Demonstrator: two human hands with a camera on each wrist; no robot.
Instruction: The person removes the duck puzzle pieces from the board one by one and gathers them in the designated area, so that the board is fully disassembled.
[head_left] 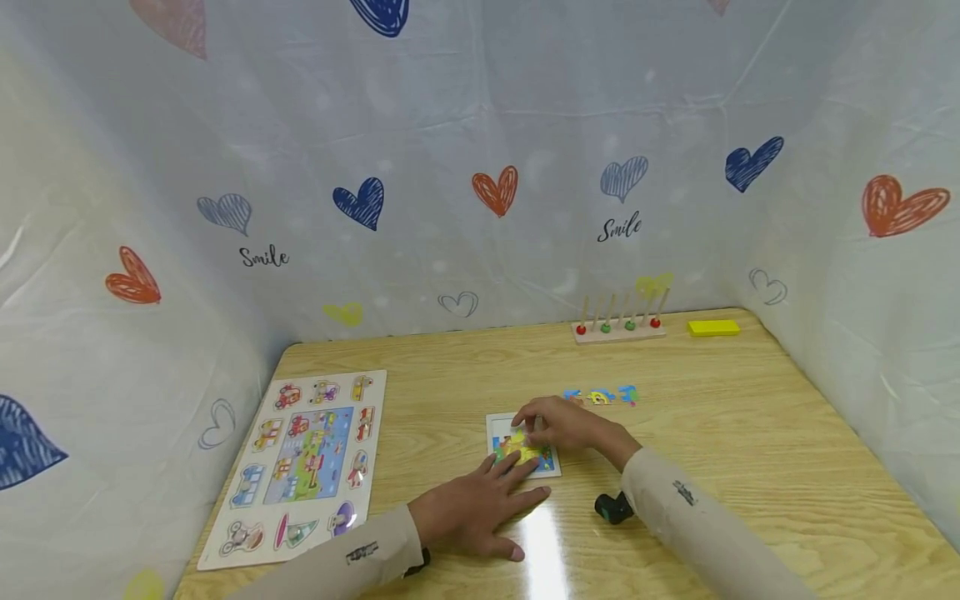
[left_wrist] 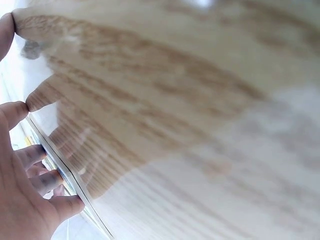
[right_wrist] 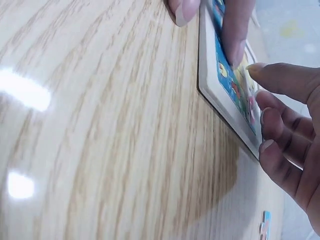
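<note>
A small jigsaw board [head_left: 499, 424] with a white border and a colourful, partly yellow picture lies mid-table. My left hand [head_left: 483, 508] is spread out, its fingertips pressing on the near part of the picture while the thumb rests on the table. From the right, my right hand [head_left: 566, 423] reaches over the board with bent fingers and pinches a jigsaw piece at the picture's upper right; the fingers mostly hide it. In the right wrist view, the thumb [right_wrist: 280, 80] meets the picture's surface, and the other fingertips are at the board's edge.
Several loose jigsaw pieces [head_left: 600, 397] lie just beyond my right hand. A large vehicle puzzle board [head_left: 378, 392] lies at left. At the back right stand a wooden peg rack [head_left: 618, 336] with red and green beads and a yellow block [head_left: 713, 327]. A patterned curtain [head_left: 420, 275] encloses the table.
</note>
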